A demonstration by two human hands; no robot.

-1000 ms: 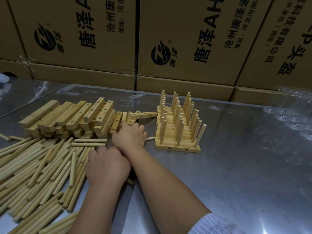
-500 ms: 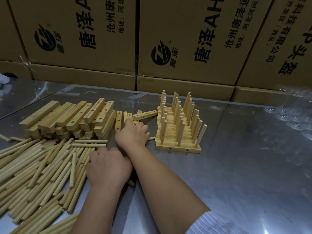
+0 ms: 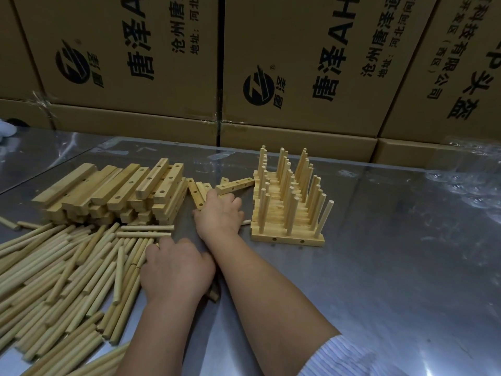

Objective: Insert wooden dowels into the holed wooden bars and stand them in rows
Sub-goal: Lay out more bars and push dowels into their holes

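Note:
My left hand [image 3: 176,270] lies palm down at the right edge of a wide pile of loose dowels [image 3: 54,280], fingers curled over a few; dowel ends poke out under its heel. My right hand [image 3: 219,215] rests further back, knuckles up, covering the near ends of several loose holed bars [image 3: 234,184]. A dowel tip [image 3: 246,221] shows at its right side; what it grips is hidden. To its right stand finished bars with upright dowels [image 3: 287,213], packed in rows. A stack of empty holed bars [image 3: 116,191] lies to the left.
The work sits on a shiny metal table [image 3: 379,280]. Printed cardboard boxes [image 3: 298,63] form a wall along the back edge. Crumpled clear plastic film [image 3: 474,172] lies at the far right. A white object [image 3: 5,131] shows at the left edge.
My right hand has crept slightly further onto the loose holed bars, and one slanted bar there now lies straighter. My left hand stays on the dowels.

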